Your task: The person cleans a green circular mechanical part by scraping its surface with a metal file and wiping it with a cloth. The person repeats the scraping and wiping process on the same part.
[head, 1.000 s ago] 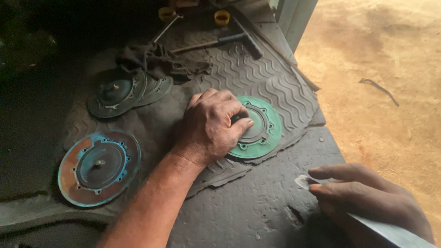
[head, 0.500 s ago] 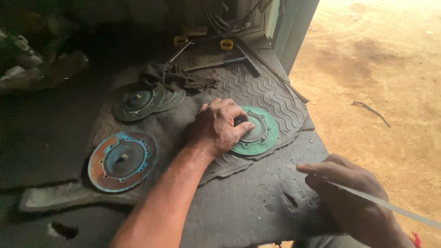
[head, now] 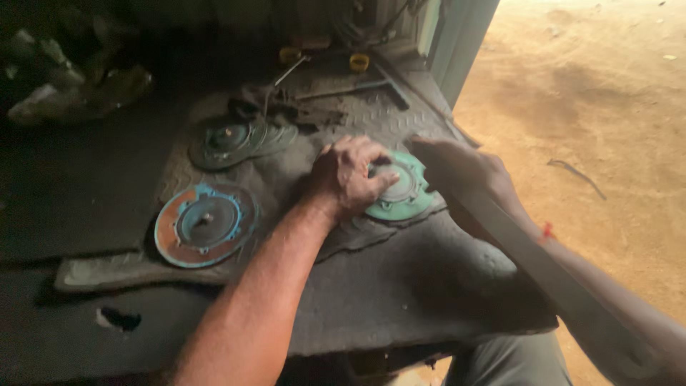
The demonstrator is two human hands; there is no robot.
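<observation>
Left hand is pressed flat-ish over the green round plate, fingers curled down onto its dark centre hub, so it's pinning that plate in place. The plate sits on the ribbed rubber mat, right of middle and close to the mat's near-right edge.

Right hand is at the plate's right rim, closed around a long flat pale strip that runs back along the forearm toward the near right corner. It's blurry, so I can't tell if the strip's tip is actually touching the plate.

Other stuff: a rusty orange and blue disc lies well to the left, nearer the camera. Two dark greenish discs overlap each other further back on the left. At the far end of the mat there's a hammer and two small yellow rings, with a dark rag beside the discs. Everything rests on a grey rough table. Sandy ground fills the right side. No packages or labels that I can make out.
</observation>
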